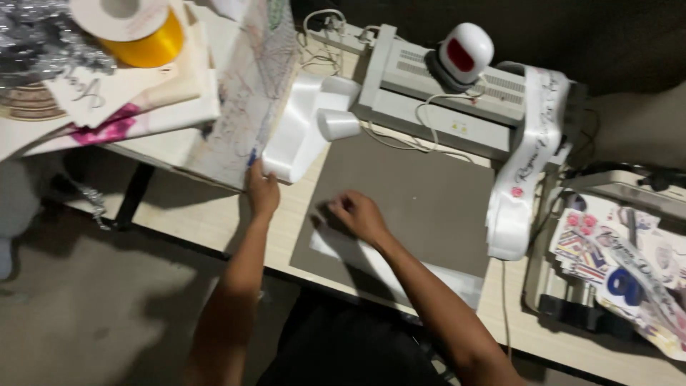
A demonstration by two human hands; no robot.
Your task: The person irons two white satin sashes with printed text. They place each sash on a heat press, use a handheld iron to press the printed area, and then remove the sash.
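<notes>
Resting on the flat grey rectangular mat [421,207], the right hand [357,213] is pressing down near the mat's near-left corner, fingers [333,207] curled narrow; whether they are pinching anything cannot be told. The left hand [262,191] is reaching to the lower end of the wide white satin ribbon [304,129], fingers closed on its folded edge just off the mat's left side. This ribbon is lying on the pale wooden counter [214,207], running up toward the white roll core [337,124].

A white sheet [400,268] is sticking out from under the mat's near edge, close to the counter's front edge. The middle and right of the mat are lying bare, giving open room for the right hand. Along the mat's far edge a grey laminating machine [436,93] is sitting, with a white and red rounded device [464,48] on top and thin white cables [400,139] trailing beside it. A white printed sash [525,157] is draping over the machine's right end and down past the mat's right edge.

At the left, a yellow ribbon spool [136,28] is sitting on stacked papers [128,100]. Dim grey floor [93,300] is showing below.
</notes>
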